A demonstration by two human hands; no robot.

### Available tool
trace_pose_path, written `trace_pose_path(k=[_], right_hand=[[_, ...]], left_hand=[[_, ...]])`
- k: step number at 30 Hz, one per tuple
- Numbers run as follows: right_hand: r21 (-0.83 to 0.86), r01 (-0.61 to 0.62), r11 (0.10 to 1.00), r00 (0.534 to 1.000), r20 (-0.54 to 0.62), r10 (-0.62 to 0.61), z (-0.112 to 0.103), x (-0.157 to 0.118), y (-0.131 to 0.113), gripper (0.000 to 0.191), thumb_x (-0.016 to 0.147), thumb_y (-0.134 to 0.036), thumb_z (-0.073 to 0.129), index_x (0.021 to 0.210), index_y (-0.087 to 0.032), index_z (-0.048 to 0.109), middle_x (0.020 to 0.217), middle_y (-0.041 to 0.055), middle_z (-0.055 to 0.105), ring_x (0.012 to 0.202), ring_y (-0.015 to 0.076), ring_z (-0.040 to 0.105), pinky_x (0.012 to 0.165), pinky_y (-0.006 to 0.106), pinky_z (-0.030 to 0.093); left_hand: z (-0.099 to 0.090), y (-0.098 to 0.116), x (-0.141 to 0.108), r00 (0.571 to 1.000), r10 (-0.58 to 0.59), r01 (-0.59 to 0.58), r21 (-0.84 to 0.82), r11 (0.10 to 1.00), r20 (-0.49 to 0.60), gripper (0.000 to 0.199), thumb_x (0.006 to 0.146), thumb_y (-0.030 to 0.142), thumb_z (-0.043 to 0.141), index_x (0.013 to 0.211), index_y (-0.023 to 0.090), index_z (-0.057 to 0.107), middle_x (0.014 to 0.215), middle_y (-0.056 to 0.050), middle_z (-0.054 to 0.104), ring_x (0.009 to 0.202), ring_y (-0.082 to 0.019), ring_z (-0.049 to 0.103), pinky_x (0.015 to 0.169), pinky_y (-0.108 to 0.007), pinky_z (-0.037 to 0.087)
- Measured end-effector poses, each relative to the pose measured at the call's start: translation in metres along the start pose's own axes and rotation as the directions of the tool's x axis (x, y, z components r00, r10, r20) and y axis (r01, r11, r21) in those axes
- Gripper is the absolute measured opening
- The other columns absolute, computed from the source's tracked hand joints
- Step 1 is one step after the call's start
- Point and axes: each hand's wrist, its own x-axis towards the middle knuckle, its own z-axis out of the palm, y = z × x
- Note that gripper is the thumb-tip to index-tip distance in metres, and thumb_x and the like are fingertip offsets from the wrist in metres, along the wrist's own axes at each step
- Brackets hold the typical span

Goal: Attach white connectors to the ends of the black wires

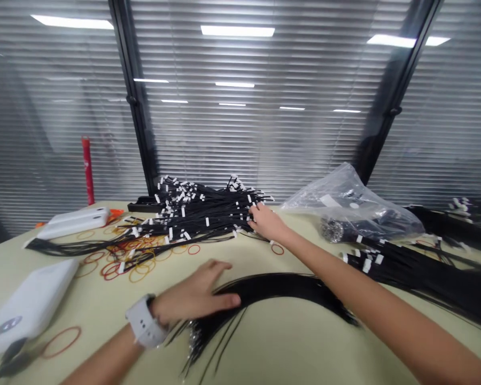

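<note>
My left hand (196, 294), with a pale watch on its wrist, is open with the thumb and fingers apart. It hovers over or rests lightly on the left part of a curved bundle of black cables (280, 286); which of these I cannot tell. Several loose cable ends stick out below that hand. Farther off, my right hand (266, 222) is stretched out to the right end of a large pile of black cables with white labels (208, 208). Its fingers are curled around some of the cables there, with the fingertips partly hidden among them.
Red and yellow rubber bands (138, 256) lie scattered at the left. Two white devices (32, 299) stand along the left side. A clear plastic bag (353, 203) and more labelled cables (420, 267) lie at the right. Blinds-backed glass (248, 128) stands behind the table.
</note>
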Motion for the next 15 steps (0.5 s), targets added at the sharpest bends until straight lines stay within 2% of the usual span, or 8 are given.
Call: trace_pose_path(k=[2,4,5,7,10,15], right_hand=[[0.008,0.011,1.000,0.999,-0.050,-0.011,0.010,0.021,-0.010,0.030,0.086,-0.032,0.048,0.112,-0.015,0.049,0.112,0.0077,0.052,0.097,0.0190,0.053,0.082,0.041,0.044],[0.028,0.057,0.998,0.997,-0.062,-0.055,0.024,0.037,-0.026,0.030,0.086,-0.032,0.048,0.110,-0.014,0.051,0.109,0.0072,0.053,0.094,0.0180,0.054,0.080,0.039,0.046],[0.038,0.078,0.996,0.995,-0.062,-0.075,0.031,0.044,-0.035,0.030,0.086,-0.033,0.048,0.110,-0.014,0.051,0.109,0.0071,0.054,0.094,0.0178,0.055,0.079,0.039,0.046],[0.051,0.084,0.995,0.995,-0.065,-0.081,0.048,0.056,-0.055,0.030,0.087,-0.034,0.048,0.109,-0.015,0.051,0.108,0.0071,0.054,0.093,0.0175,0.055,0.079,0.038,0.046],[0.051,0.025,0.998,0.997,-0.073,-0.021,0.070,0.073,-0.081,0.031,0.086,-0.034,0.048,0.110,-0.015,0.051,0.109,0.0075,0.054,0.093,0.0176,0.055,0.078,0.038,0.047],[0.003,0.003,1.000,0.996,-0.090,-0.003,0.083,0.087,-0.103,0.029,0.086,-0.031,0.049,0.110,-0.014,0.051,0.109,0.0073,0.054,0.093,0.0174,0.055,0.077,0.037,0.047]], left_hand=[[0.009,0.005,-0.006,0.999,0.047,-0.047,0.041,0.998,0.018,0.079,0.064,0.059,0.059,0.130,0.021,0.038,0.125,-0.014,0.046,0.114,-0.031,0.043,0.096,-0.045,0.035],[0.016,0.009,-0.011,0.988,0.131,-0.138,0.087,0.987,0.078,0.083,0.060,0.055,0.064,0.132,0.025,0.035,0.128,-0.013,0.043,0.114,-0.032,0.042,0.094,-0.047,0.037],[0.019,0.010,-0.012,0.986,0.134,-0.145,0.116,0.983,0.094,0.085,0.058,0.052,0.067,0.132,0.024,0.035,0.129,-0.014,0.042,0.114,-0.034,0.041,0.094,-0.049,0.037],[0.021,0.010,-0.013,0.983,0.163,-0.174,0.132,0.976,0.088,0.075,0.064,0.042,0.064,0.131,0.024,0.036,0.129,-0.013,0.043,0.113,-0.034,0.042,0.093,-0.048,0.038],[0.022,0.008,-0.010,0.971,0.230,-0.236,0.107,0.966,0.073,0.058,0.072,0.026,0.055,0.128,0.026,0.038,0.124,-0.009,0.048,0.109,-0.029,0.045,0.092,-0.045,0.038],[0.019,0.003,-0.006,0.964,0.258,-0.260,0.030,0.965,0.061,0.051,0.073,0.017,0.051,0.123,0.023,0.043,0.121,-0.008,0.051,0.109,-0.027,0.045,0.094,-0.043,0.036]])
